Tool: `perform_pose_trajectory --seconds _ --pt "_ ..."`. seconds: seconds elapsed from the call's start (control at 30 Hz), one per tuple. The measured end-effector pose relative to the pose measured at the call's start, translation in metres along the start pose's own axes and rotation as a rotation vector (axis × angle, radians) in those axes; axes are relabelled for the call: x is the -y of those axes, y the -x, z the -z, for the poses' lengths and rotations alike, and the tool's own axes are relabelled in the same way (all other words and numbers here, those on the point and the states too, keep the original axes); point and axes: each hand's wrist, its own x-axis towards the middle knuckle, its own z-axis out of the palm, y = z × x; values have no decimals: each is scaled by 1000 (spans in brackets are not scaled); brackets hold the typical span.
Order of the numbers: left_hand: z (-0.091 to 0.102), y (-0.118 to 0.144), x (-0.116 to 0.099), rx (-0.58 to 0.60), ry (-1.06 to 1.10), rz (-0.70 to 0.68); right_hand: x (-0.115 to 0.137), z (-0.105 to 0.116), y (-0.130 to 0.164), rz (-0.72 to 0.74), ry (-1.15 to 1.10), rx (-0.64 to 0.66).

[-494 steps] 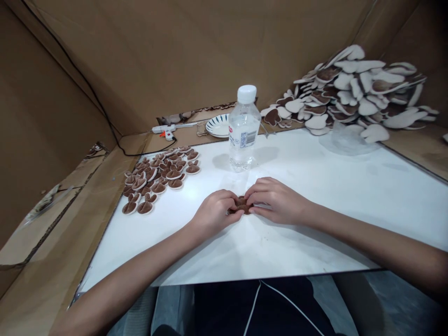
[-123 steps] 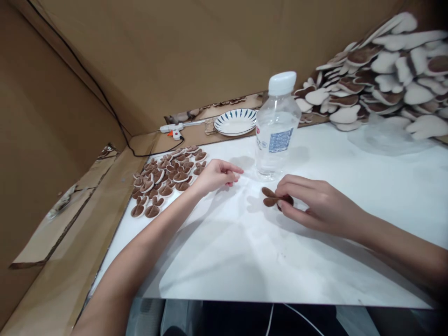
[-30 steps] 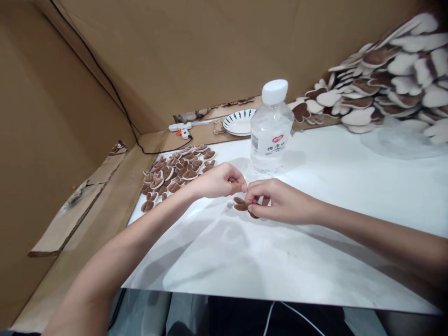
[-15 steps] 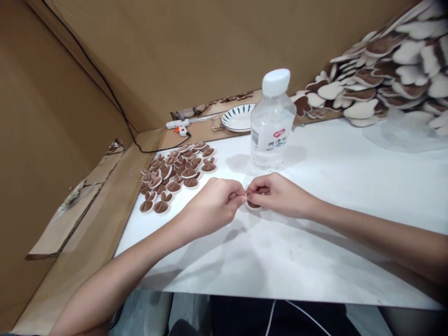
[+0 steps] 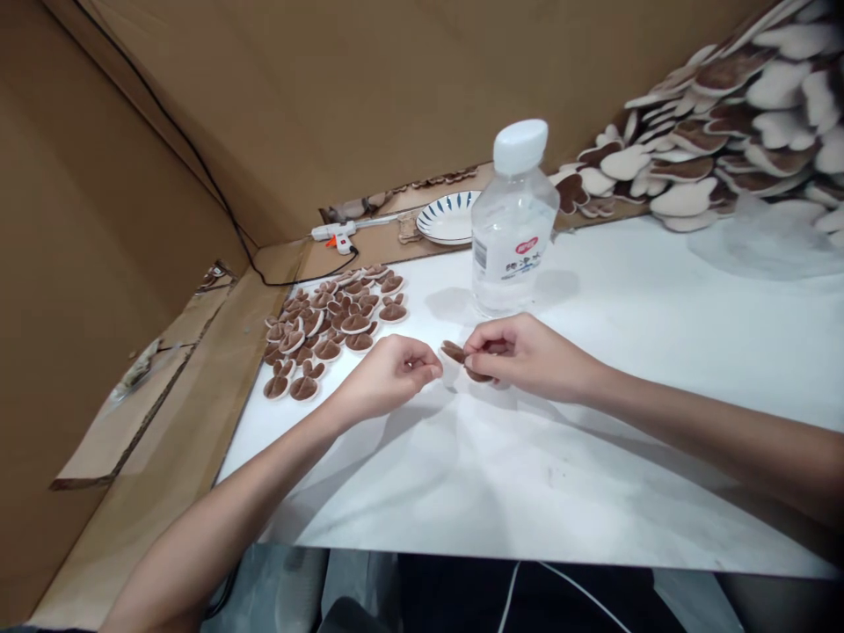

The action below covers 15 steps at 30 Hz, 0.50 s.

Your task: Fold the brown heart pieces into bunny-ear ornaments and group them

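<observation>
My right hand (image 5: 527,356) pinches a small brown fabric rabbit-head piece (image 5: 453,352) with a pale edge, just above the white table. Its ear end points left out of my fingers, and part of the round end shows below them. A short gap to the left, my left hand (image 5: 386,376) has thumb and forefinger pressed together; anything between them is too small to make out. Similar brown rabbit-head pieces (image 5: 328,350) lie in a group on the table, left of my left hand.
A clear water bottle (image 5: 511,237) with a white cap stands behind my hands. Farther back are a striped dish (image 5: 445,224) and a white glue gun (image 5: 339,235) with a black cord. Brown-and-white fabric pieces (image 5: 718,158) are heaped at the right, beside clear plastic (image 5: 758,246). Cardboard walls (image 5: 396,88) enclose the table.
My left hand has drawn away to the left from the rabbit-head piece, whose ear end now shows. My right hand keeps its hold and has barely moved.
</observation>
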Motion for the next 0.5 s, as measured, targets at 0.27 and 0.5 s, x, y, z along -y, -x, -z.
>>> perform_pose_trajectory --seconds 0.27,0.5 --pt "-3 -19 5 126 170 -39 4 1 0 -11 -83 65" --pt "5 -38 1 194 220 -56 -4 4 -2 40 -127 172"
